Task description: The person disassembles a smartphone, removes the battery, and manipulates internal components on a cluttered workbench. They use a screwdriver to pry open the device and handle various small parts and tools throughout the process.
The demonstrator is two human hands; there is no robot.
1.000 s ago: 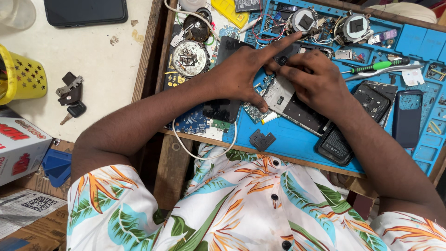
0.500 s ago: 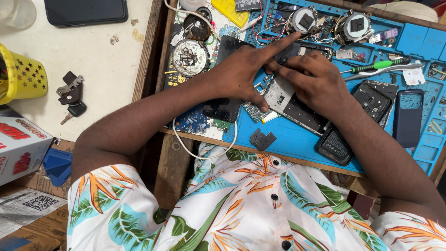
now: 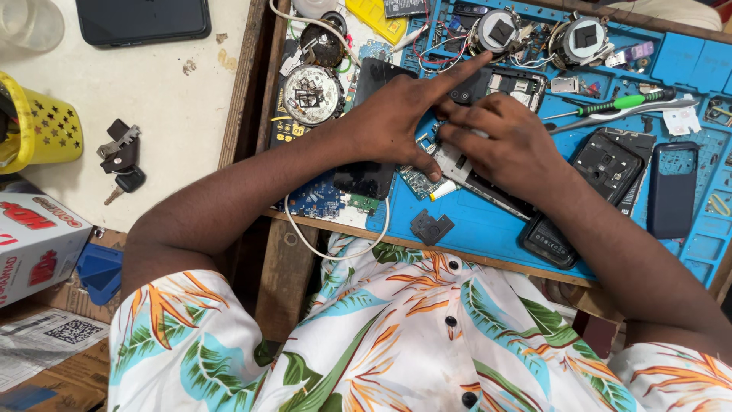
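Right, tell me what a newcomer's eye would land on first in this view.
First, the left hand and right hand, pressed together over an opened phone on the bright blue work mat, the left forefinger stretched out flat. Next, the green-handled screwdriver to the right of the hands and the round dismantled part to their left. Far left, on the pale table, a yellow perforated basket stands out.

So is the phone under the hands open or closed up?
Open. The phone lies on the blue mat with its back off and inner parts bare, under the left hand and right hand.
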